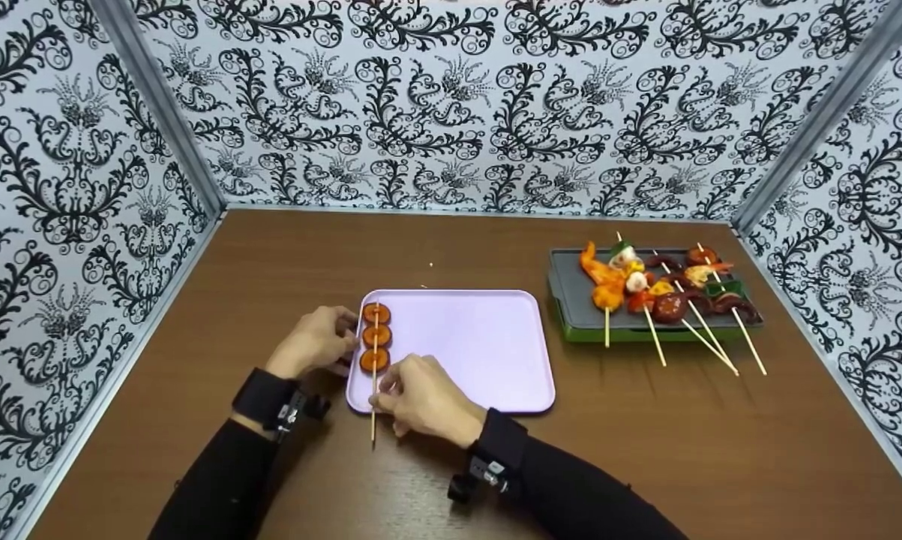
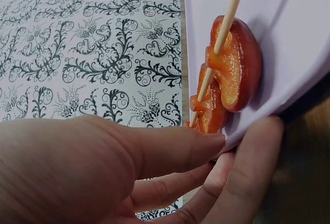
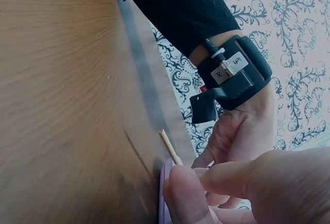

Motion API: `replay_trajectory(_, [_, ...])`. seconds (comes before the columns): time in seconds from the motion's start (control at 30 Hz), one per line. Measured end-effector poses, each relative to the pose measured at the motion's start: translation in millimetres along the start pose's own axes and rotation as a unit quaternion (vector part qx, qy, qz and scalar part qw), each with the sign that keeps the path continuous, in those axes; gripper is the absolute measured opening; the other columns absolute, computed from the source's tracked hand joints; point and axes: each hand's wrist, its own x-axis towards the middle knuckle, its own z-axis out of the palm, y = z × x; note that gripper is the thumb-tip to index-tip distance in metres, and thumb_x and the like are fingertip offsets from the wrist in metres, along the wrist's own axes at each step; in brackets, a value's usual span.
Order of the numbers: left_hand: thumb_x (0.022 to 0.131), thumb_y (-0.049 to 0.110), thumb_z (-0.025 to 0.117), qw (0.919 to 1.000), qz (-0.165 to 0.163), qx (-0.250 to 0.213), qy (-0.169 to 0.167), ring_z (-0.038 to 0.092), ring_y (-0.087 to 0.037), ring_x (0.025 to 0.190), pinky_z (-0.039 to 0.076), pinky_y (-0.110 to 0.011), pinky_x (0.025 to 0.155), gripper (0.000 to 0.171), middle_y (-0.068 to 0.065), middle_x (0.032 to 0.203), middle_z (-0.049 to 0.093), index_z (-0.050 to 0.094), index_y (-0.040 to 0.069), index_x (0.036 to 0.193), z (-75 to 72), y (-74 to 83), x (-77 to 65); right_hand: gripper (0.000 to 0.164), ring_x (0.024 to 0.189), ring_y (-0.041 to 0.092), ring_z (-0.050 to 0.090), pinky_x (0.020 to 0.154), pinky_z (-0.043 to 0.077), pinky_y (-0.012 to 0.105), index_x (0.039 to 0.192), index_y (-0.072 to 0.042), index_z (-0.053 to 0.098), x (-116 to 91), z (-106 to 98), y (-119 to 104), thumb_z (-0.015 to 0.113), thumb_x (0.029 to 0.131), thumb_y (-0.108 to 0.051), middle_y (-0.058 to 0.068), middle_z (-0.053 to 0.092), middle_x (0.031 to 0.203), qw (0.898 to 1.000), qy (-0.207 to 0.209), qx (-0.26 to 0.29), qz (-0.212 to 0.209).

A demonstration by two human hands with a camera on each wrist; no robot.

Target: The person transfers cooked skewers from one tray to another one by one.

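A skewer with three round, glossy orange-brown slices (image 1: 376, 336) lies along the left side of a pale purple tray (image 1: 469, 349). Its bare wooden end sticks out past the tray's front rim. Near that end my right hand (image 1: 430, 397) pinches the stick between thumb and fingers; the stick's tip (image 3: 165, 139) shows beyond the thumb in the right wrist view. At the tray's left rim, my left hand (image 1: 314, 341) grips the edge beside the slices. In the left wrist view its thumb (image 2: 180, 146) lies by the lower slices.
On the right stands a grey-topped grill plate (image 1: 567, 277) with a green base (image 1: 578, 334). Several loaded skewers (image 1: 668, 306) lie on it, their sticks overhanging its front. Patterned panels (image 1: 458, 112) close off the back and sides of the brown table (image 1: 308, 255).
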Motion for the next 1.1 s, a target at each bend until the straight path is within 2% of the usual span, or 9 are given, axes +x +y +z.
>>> replay_trajectory(0.13, [0.094, -0.006, 0.059, 0.9999, 0.010, -0.003, 0.005, 0.069, -0.030, 0.083, 0.065, -0.039, 0.062, 0.041, -0.023, 0.113, 0.064, 0.056, -0.003, 0.135, 0.4, -0.4, -0.8, 0.013, 0.039, 0.009, 0.060, 0.037, 0.053, 0.027, 0.092, -0.008, 0.074, -1, -3, 4, 0.075, 0.093, -0.021, -0.008, 0.061, 0.050, 1.000, 0.007, -0.023, -0.020])
replay_trajectory(0.3, [0.092, -0.008, 0.058, 0.9998, 0.020, 0.000, 0.009, 0.069, -0.031, 0.082, 0.065, -0.040, 0.061, 0.042, -0.024, 0.110, 0.064, 0.056, -0.004, 0.134, 0.9, -0.7, -1.5, 0.018, 0.040, 0.003, 0.058, 0.038, 0.051, 0.024, 0.099, -0.007, 0.076, -3, -7, 8, 0.073, 0.095, -0.024, -0.010, 0.063, 0.055, 0.997, 0.015, -0.058, -0.040])
replay_trajectory(0.5, [0.092, -0.007, 0.058, 0.9997, 0.021, 0.005, 0.010, 0.069, -0.031, 0.082, 0.065, -0.040, 0.060, 0.041, -0.025, 0.111, 0.063, 0.056, -0.005, 0.133, 0.4, -0.7, -1.3, 0.018, 0.049, -0.006, 0.055, 0.054, 0.049, 0.018, 0.098, -0.010, 0.077, -7, -14, 9, 0.073, 0.093, -0.026, -0.018, 0.061, 0.061, 0.987, 0.054, -0.124, -0.082])
replay_trajectory(0.6, [0.092, -0.006, 0.059, 0.9997, 0.018, 0.009, 0.011, 0.069, -0.031, 0.082, 0.065, -0.039, 0.060, 0.042, -0.024, 0.111, 0.063, 0.056, -0.005, 0.134, 0.8, -0.5, -0.8, 0.019, 0.057, -0.004, 0.055, 0.059, 0.049, 0.020, 0.100, -0.010, 0.077, -9, -18, 9, 0.074, 0.093, -0.027, -0.018, 0.059, 0.065, 0.982, 0.068, -0.145, -0.100])
replay_trajectory(0.73, [0.093, -0.006, 0.059, 0.9998, 0.013, 0.015, 0.010, 0.069, -0.031, 0.082, 0.065, -0.039, 0.060, 0.043, -0.024, 0.112, 0.063, 0.056, -0.003, 0.136, 1.0, -0.4, -0.3, 0.022, 0.068, 0.001, 0.057, 0.062, 0.050, 0.019, 0.103, -0.008, 0.077, -13, -22, 12, 0.075, 0.092, -0.027, -0.012, 0.061, 0.076, 0.977, 0.085, -0.159, -0.118])
replay_trajectory(0.93, [0.093, -0.006, 0.059, 0.9997, 0.009, 0.021, 0.012, 0.069, -0.032, 0.083, 0.064, -0.038, 0.060, 0.044, -0.024, 0.112, 0.062, 0.056, -0.002, 0.137, 0.7, 0.5, -0.9, 0.025, 0.081, 0.010, 0.063, 0.069, 0.054, 0.018, 0.108, -0.007, 0.075, -17, -30, 16, 0.077, 0.090, -0.024, 0.001, 0.065, 0.091, 0.972, 0.110, -0.152, -0.142])
replay_trajectory(1.1, [0.094, -0.004, 0.059, 0.9995, 0.011, 0.027, 0.012, 0.069, -0.032, 0.086, 0.064, -0.038, 0.060, 0.041, -0.025, 0.119, 0.062, 0.057, -0.001, 0.135, 0.5, 0.6, -0.1, 0.027, 0.086, 0.015, 0.064, 0.071, 0.055, 0.022, 0.112, -0.011, 0.073, -20, -39, 19, 0.077, 0.090, -0.025, 0.004, 0.064, 0.096, 0.965, 0.135, -0.157, -0.163])
